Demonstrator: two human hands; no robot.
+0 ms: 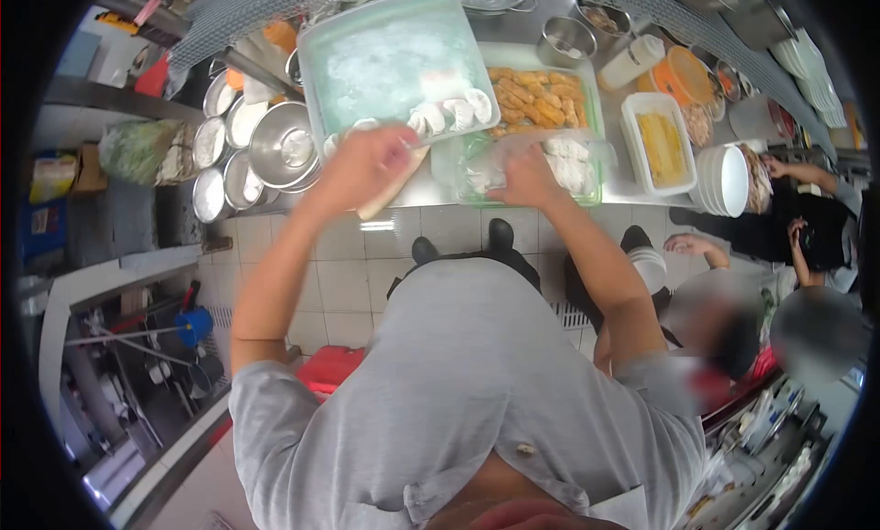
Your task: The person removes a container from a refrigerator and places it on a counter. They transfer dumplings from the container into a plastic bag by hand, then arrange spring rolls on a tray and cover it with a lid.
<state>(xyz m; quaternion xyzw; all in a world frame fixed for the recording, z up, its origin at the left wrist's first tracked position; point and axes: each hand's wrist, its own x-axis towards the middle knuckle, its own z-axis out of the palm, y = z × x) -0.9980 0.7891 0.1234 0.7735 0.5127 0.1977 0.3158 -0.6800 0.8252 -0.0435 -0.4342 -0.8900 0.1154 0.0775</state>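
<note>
My left hand [371, 168] is blurred, with its fingers curled in at the front edge of a pale green tray [394, 62]. White powder covers the tray's floor, and several white folded dumplings [449, 115] lie along its near side. What the left fingers hold, if anything, does not show. Over a green-rimmed tray [600, 99] my right hand [532, 174] reaches down, fingertips mostly hidden, among white pieces [570, 168]. A clear plastic sheet or lid [598, 152] lies partly across there. Golden-brown fried pieces [541, 99] fill the far half.
Metal bowls [284, 145] crowd the left. On the right stand a tub of yellow food [662, 140], a squeeze bottle [632, 62] and stacked white bowls [724, 182]. A mesh shelf edge [229, 35] overhangs the back. Co-workers [816, 227] stand at the right.
</note>
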